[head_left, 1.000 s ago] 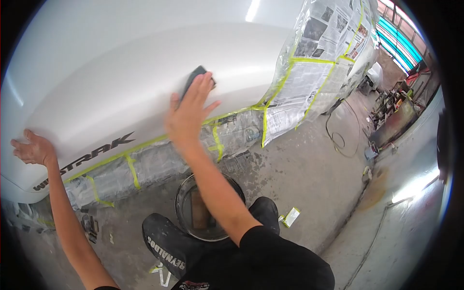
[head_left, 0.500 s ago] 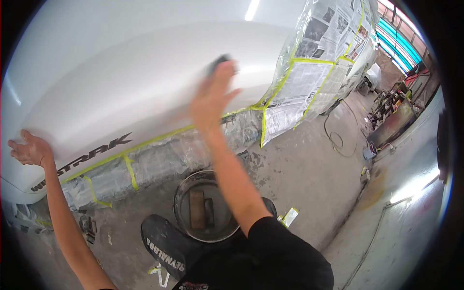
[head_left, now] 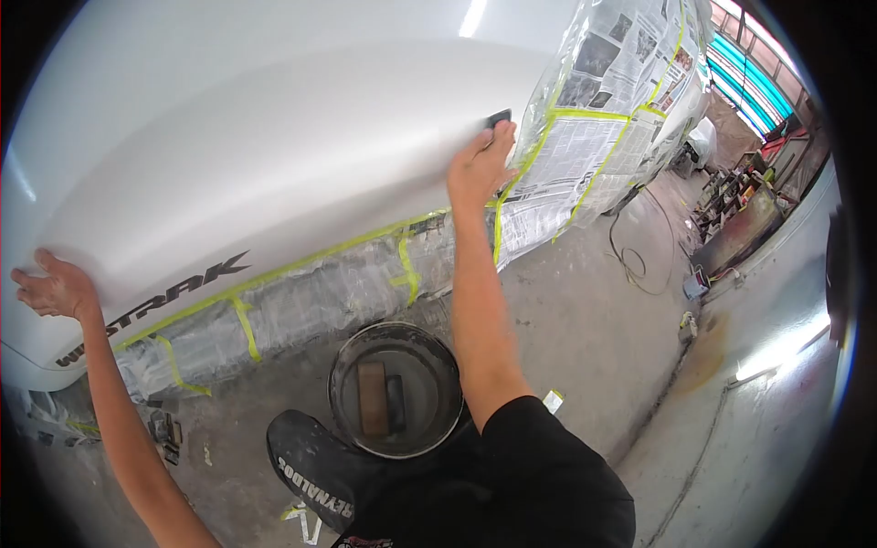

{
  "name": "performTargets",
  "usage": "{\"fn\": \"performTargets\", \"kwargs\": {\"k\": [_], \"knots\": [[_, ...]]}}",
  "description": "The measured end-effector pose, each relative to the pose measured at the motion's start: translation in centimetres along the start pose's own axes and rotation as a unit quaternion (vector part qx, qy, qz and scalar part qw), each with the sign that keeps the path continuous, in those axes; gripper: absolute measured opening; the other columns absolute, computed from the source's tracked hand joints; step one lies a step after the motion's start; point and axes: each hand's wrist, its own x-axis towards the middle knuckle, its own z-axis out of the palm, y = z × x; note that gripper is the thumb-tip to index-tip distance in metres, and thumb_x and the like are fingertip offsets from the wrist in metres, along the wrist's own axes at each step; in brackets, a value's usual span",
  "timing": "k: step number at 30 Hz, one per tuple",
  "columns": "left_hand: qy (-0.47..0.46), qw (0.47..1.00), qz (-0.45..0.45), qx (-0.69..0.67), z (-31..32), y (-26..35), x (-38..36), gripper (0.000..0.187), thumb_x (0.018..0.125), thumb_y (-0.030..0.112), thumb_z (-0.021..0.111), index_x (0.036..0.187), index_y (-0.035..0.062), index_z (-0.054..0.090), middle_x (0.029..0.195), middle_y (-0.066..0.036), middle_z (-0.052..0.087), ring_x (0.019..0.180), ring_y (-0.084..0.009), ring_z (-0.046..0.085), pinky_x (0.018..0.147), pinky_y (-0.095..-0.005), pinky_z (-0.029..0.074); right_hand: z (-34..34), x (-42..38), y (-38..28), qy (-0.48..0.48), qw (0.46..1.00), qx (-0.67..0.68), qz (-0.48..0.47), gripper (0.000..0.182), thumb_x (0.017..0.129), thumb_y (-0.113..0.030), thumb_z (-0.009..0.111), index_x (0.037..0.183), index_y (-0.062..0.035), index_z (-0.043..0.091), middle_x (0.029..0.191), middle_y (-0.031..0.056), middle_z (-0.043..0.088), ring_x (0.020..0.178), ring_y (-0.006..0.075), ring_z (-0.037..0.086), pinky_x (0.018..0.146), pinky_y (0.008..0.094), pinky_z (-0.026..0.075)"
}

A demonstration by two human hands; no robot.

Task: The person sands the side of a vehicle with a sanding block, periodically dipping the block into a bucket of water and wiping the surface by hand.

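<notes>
My right hand [head_left: 480, 173] presses a small dark sanding pad [head_left: 499, 118] against the white vehicle panel [head_left: 274, 119], close to its masked right edge. Only the pad's upper end shows past the fingers; the palm hides the rest. On the far left, my left hand [head_left: 59, 285] lies on the same panel with its fingers spread, holding nothing. Dark lettering [head_left: 192, 285] runs along the panel's lower part beside that hand. Yellow-green masking tape [head_left: 292, 263] borders the panel's bottom edge, with plastic sheeting [head_left: 311, 301] below it.
Newspaper masking [head_left: 585, 155] covers the vehicle on the right. Between my legs and the vehicle stands a black round tub [head_left: 336, 374], with a brown block [head_left: 372, 399] and a black block [head_left: 395, 402] inside. A hose [head_left: 630, 265] and a cluttered rack [head_left: 744, 205] are farther right.
My right hand has slid the sanding pad to the right and slightly down across the panel, up to the newspaper masking. My left hand stays in nearly the same place.
</notes>
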Motion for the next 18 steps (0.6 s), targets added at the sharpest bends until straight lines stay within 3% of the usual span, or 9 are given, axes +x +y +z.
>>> {"fn": "performTargets", "kwargs": {"k": [3, 7, 10, 11, 13, 16, 18], "knots": [[0.025, 1.000, 0.010, -0.003, 0.1, -0.3, -0.4, 0.078, 0.093, 0.059, 0.046, 0.145, 0.0009, 0.037, 0.144, -0.030, 0.036, 0.134, -0.0452, 0.032, 0.109, -0.0569, 0.026, 2.1, -2.5, -1.4, 0.028, 0.999, 0.015, -0.024, 0.051, 0.103, -0.024, 0.037, 0.145, 0.0054, 0.035, 0.154, 0.0210, 0.031, 0.145, 0.0357, 0.027, 0.113, 0.0668, 0.010], [0.023, 0.999, 0.021, 0.016, 1.2, -2.3, 0.2, 0.082, 0.092, 0.061, 0.048, 0.143, -0.0020, 0.038, 0.139, -0.030, 0.041, 0.132, -0.0450, 0.034, 0.106, -0.0577, 0.029, 0.5, -9.2, -3.2, -0.056, 0.970, -0.048, -0.233, 0.053, 0.100, -0.025, 0.043, 0.145, 0.0029, 0.036, 0.154, 0.0201, 0.033, 0.145, 0.0347, 0.029, 0.115, 0.0648, 0.008], [-0.006, 0.995, -0.085, 0.044, 2.7, -4.7, -0.4, 0.086, 0.089, 0.065, 0.048, 0.142, -0.0023, 0.040, 0.134, -0.032, 0.044, 0.129, -0.0466, 0.034, 0.104, -0.0585, 0.031, 0.6, -0.7, 2.1, 0.014, 0.997, -0.014, -0.077, 0.049, 0.103, -0.025, 0.037, 0.144, 0.0013, 0.039, 0.151, 0.0188, 0.039, 0.142, 0.0346, 0.033, 0.113, 0.0653, 0.011], [-0.020, 0.995, -0.087, 0.040, 3.1, -5.5, -0.2, 0.086, 0.089, 0.066, 0.048, 0.141, -0.0025, 0.041, 0.133, -0.032, 0.044, 0.129, -0.0470, 0.035, 0.105, -0.0585, 0.031, -0.9, 1.7, 2.3, -0.017, 0.997, 0.069, -0.015, 0.050, 0.104, -0.026, 0.034, 0.144, 0.0037, 0.038, 0.152, 0.0205, 0.037, 0.142, 0.0365, 0.032, 0.113, 0.0645, 0.013], [-0.048, 0.993, -0.099, 0.033, 3.3, -6.3, 0.1, 0.088, 0.088, 0.067, 0.048, 0.140, -0.0030, 0.043, 0.131, -0.033, 0.045, 0.127, -0.0480, 0.035, 0.105, -0.0584, 0.030, 0.6, 1.8, 2.6, 0.012, 0.999, 0.007, -0.031, 0.049, 0.104, -0.024, 0.034, 0.143, 0.0052, 0.039, 0.150, 0.0228, 0.038, 0.142, 0.0378, 0.031, 0.113, 0.0649, 0.014], [0.023, 0.992, -0.116, 0.034, 3.1, -4.4, -0.8, 0.086, 0.089, 0.067, 0.047, 0.139, -0.0020, 0.045, 0.131, -0.033, 0.046, 0.127, -0.0498, 0.036, 0.105, -0.0590, 0.030, 1.8, -2.2, 0.1, 0.031, 0.996, 0.005, -0.088, 0.048, 0.103, -0.023, 0.036, 0.141, 0.0061, 0.040, 0.149, 0.0242, 0.039, 0.142, 0.0384, 0.031, 0.113, 0.0648, 0.013], [0.034, 0.998, -0.042, 0.032, 2.5, -3.9, -0.2, 0.084, 0.089, 0.067, 0.045, 0.140, -0.0001, 0.045, 0.135, -0.033, 0.044, 0.128, -0.0498, 0.035, 0.107, -0.0587, 0.028, 0.6, -2.1, 0.4, 0.019, 0.995, 0.011, -0.096, 0.048, 0.103, -0.023, 0.036, 0.141, 0.0059, 0.041, 0.149, 0.0238, 0.040, 0.143, 0.0382, 0.030, 0.114, 0.0642, 0.013]]}}
